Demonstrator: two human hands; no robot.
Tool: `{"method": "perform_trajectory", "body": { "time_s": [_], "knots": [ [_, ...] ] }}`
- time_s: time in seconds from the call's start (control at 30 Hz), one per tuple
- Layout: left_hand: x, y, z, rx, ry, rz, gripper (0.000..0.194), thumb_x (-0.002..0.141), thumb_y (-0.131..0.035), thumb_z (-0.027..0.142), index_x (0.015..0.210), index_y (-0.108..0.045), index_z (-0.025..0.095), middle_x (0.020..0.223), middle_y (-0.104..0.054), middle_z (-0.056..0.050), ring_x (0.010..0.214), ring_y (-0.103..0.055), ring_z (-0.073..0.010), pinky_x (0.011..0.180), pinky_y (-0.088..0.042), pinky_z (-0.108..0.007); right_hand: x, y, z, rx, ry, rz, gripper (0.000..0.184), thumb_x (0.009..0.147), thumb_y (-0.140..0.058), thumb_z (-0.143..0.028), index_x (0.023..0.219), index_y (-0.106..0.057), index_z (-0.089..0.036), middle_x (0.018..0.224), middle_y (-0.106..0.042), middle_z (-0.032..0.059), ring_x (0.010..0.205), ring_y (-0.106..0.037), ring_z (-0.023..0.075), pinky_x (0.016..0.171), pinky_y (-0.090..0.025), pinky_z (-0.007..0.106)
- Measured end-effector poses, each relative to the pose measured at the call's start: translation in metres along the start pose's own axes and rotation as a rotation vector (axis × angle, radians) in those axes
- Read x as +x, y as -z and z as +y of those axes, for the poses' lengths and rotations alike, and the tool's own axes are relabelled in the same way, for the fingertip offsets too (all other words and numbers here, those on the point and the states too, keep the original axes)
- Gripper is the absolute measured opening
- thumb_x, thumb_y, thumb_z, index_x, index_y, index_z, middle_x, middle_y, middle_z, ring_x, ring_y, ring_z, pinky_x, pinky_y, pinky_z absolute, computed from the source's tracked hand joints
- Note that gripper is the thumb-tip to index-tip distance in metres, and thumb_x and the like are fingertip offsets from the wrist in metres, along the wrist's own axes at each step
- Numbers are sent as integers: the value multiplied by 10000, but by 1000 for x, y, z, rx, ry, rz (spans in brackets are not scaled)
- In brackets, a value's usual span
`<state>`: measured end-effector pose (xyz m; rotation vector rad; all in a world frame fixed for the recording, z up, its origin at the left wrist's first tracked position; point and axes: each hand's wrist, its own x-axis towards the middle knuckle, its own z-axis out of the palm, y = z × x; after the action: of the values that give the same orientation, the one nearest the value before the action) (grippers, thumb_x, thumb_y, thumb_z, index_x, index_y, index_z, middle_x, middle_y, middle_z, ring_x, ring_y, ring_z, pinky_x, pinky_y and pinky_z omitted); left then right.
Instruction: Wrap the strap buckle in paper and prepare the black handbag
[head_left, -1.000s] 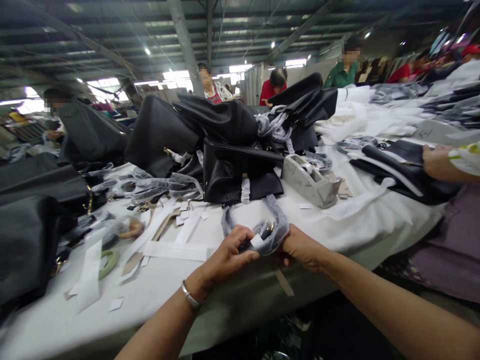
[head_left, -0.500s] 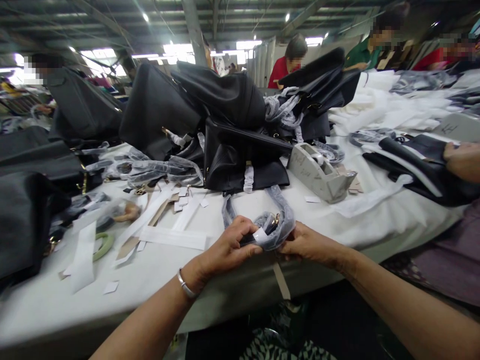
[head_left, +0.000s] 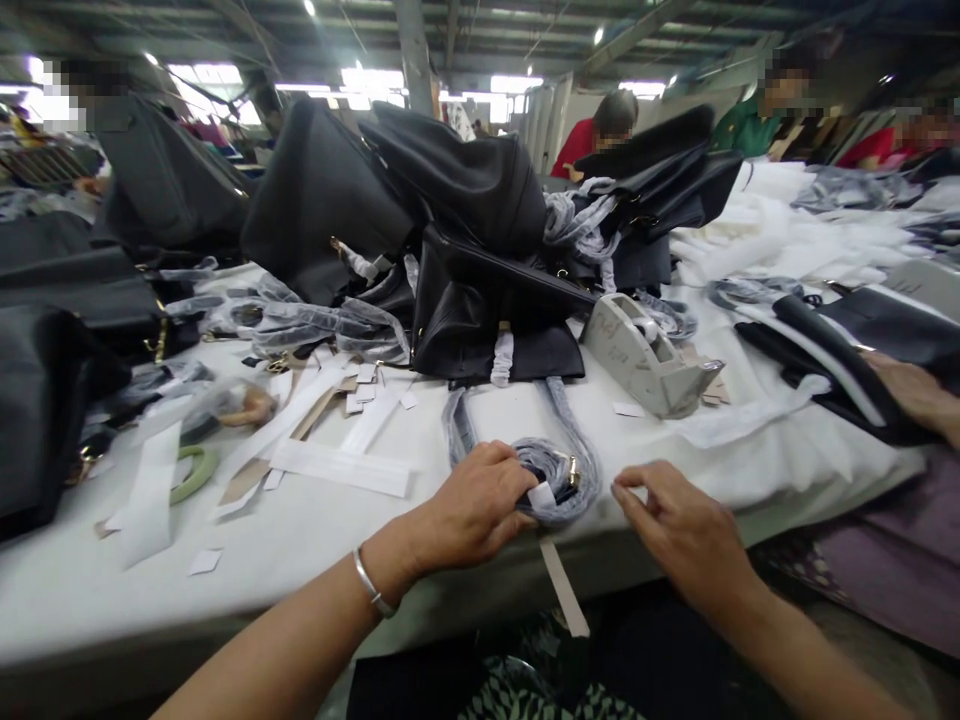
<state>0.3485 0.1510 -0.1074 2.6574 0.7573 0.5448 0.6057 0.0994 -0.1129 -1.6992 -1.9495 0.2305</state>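
Observation:
A plastic-wrapped bag strap [head_left: 589, 470] lies coiled near the table's front edge, with a gold clasp and a small white tag on it. My left hand [head_left: 476, 500] grips the coil's left side, thumb and fingers closed round it. Just right of the coil, apart from it, my right hand [head_left: 679, 525] has thumb and forefinger bent close together; whether anything small is between them I cannot make out. Behind the coil stands a black handbag [head_left: 495, 310], and the strap runs back toward its base. A tape dispenser [head_left: 649, 350] sits behind my right hand.
More black bags [head_left: 322, 200] are heaped behind. At left lie a green tape roll [head_left: 196, 475], white strips [head_left: 341, 467] and wrapped straps [head_left: 300, 325]. A brown strip [head_left: 564, 590] hangs over the front edge. At right another person's hand [head_left: 911, 390] touches black pieces [head_left: 832, 370].
My right hand has let go of the coiled strap and moved right, away from it. The coil now rests lower on the table, and my left hand stays on it.

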Motion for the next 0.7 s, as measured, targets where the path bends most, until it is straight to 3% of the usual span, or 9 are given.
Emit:
{"method": "perform_trajectory", "body": {
  "time_s": [0.03,0.1,0.17,0.2,0.3,0.43,0.6,0.7],
  "knots": [
    [1,2,0,-10,7,-7,221,899,-536,316,1044,-551,149,961,-580,-96,977,-457,-253,909,-396,-398,-18,-2,-5,117,-55,-63,264,894,-489,-406,794,-622,-202,739,-614,26,659,-566,147,637,-426,247],
    [2,6,0,-33,9,-22,224,904,-533,331,1038,-554,154,959,-583,-92,967,-463,-249,895,-405,-385,-50,-12,-19,393,-219,-352,441,897,-444,-544,687,-599,-189,635,-582,20,570,-544,132,537,-412,227],
    [3,9,-1,-45,-6,-39,227,906,-537,343,1031,-557,154,951,-587,-89,974,-468,-249,900,-405,-380,-69,-24,-35,685,-427,-609,557,848,-424,-677,709,-607,-170,660,-607,26,451,-487,92,411,-338,204],
    [3,10,-1,-46,-14,-47,228,907,-538,347,1029,-558,154,949,-588,-89,980,-470,-249,906,-403,-380,-72,-30,-42,811,-526,-661,586,817,-439,-715,763,-621,-161,702,-629,33,413,-460,71,373,-295,191],
    [2,10,-1,-46,-28,-62,224,915,-533,344,1033,-555,155,958,-593,-91,997,-478,-250,930,-396,-386,-65,-42,-54,1025,-706,-619,584,731,-585,-699,896,-627,-140,764,-662,53,391,-449,45,342,-248,155],
    [0,8,-1,-81,0,-37,299,894,-574,335,1130,-514,161,1039,-584,-105,1020,-478,-252,910,-418,-377,-48,-48,-54,1059,-708,-487,550,690,-665,-635,870,-622,-117,654,-636,32,371,-438,47,328,-232,144],
    [-2,7,-1,-125,-2,3,372,867,-615,296,1181,-462,169,1094,-561,-105,1012,-479,-241,892,-433,-361,-47,-54,-55,1045,-690,-361,532,715,-652,-631,862,-627,-120,684,-636,33,395,-461,53,343,-235,150],
    [-4,4,-2,-158,31,36,511,840,-646,289,1266,-387,175,1101,-544,-105,1023,-482,-244,902,-437,-375,-49,-59,-61,1034,-714,-311,539,705,-651,-654,803,-615,-125,704,-646,50,403,-471,61,341,-238,156]
  ]
}}
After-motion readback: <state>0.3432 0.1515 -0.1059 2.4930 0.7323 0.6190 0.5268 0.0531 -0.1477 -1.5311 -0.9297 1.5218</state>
